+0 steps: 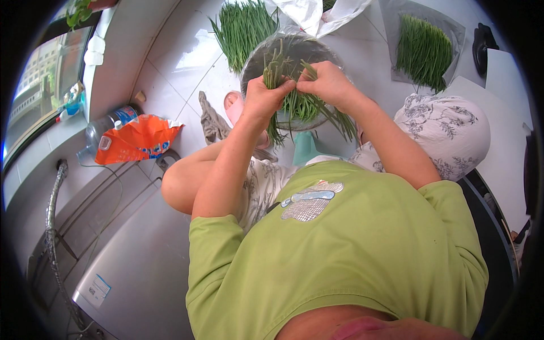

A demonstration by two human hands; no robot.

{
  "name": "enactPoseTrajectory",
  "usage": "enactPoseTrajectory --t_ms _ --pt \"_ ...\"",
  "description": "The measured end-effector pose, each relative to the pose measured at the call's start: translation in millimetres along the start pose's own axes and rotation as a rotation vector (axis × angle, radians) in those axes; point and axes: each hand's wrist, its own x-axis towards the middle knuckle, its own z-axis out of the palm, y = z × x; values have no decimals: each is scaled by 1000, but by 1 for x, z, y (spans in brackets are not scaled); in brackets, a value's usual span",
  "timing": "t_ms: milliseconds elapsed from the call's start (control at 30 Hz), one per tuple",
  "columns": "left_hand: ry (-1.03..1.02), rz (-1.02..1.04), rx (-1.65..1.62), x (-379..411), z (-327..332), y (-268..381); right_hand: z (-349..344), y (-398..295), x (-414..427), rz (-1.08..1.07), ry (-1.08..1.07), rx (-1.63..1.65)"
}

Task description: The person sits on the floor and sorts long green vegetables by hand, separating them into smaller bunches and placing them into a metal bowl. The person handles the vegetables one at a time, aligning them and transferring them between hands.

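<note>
My left hand [264,98] is closed around a bunch of garlic chives [273,68], the cut stem ends upward and the leaves hanging below. Between the fingers of my right hand [330,84] are a few more chives [340,121], which trail down to the right. The thumbs and fingertips of both hands meet or nearly meet over a round bin [253,61] lined with clear plastic. Loose green leaves [299,107] show inside it, under my hands. How the right fingertips pinch the stems is partly hidden.
Chives [244,32] lie on the tiled floor beyond the bin, near a white plastic bag [304,15]. More chives [425,51] rest on a grey plastic sheet at right. At left are an orange bag [138,138], a plastic bottle [95,131] and a hose [52,212].
</note>
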Motion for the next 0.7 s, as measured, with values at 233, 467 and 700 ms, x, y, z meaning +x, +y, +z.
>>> enactPoseTrajectory --t_ms 233,467,700 --pt "193 60 -2 17 -17 -12 -5 -9 -6 131 -104 225" --pt "-58 -74 -134 4 -9 0 -5 -5 -4 211 -176 429" --pt "-96 -46 -221 3 -5 -4 6 7 -1 -60 -67 188"
